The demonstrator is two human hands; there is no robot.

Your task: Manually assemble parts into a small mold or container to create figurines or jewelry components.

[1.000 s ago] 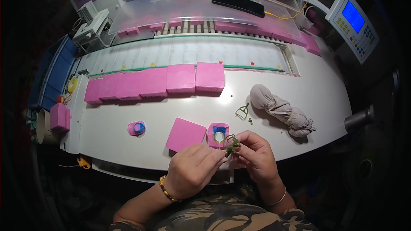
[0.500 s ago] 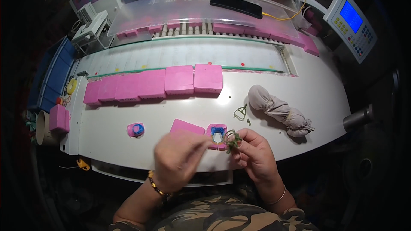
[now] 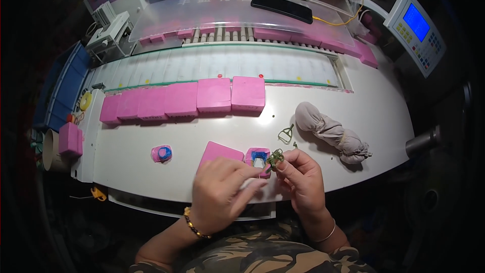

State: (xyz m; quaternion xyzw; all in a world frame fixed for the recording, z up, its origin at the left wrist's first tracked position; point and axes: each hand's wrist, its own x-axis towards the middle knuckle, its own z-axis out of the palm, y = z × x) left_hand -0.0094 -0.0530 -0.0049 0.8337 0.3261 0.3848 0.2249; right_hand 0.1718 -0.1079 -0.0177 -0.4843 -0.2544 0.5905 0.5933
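A small cluster of thin green looped pieces [image 3: 276, 158] is pinched between the thumb and fingers of my right hand [image 3: 305, 179]. My left hand [image 3: 222, 189] reaches in from the left, thumb and index finger apart, the index tip close to or touching the green cluster. Just behind the fingertips lies a pink block with a blue-lined opening [image 3: 258, 156], its near part partly covered. Beside it, a flat pink slab [image 3: 222, 152] is partly hidden by my left hand. Further left sits a small pink piece with a blue knob [image 3: 162, 153].
A loose green frame-shaped piece [image 3: 285, 134] lies near a tied grey cloth bundle [image 3: 331, 131]. Several pink blocks [image 3: 181, 99] stand in a row before the white conveyor [image 3: 202, 65]. A control panel [image 3: 417, 33] rises at right; a black phone [image 3: 282, 8] rests on the clear cover.
My left hand has moved right and its fingers have spread toward the green cluster. My right hand stays nearly in place. Red and yellow marks on the conveyor have shifted left.
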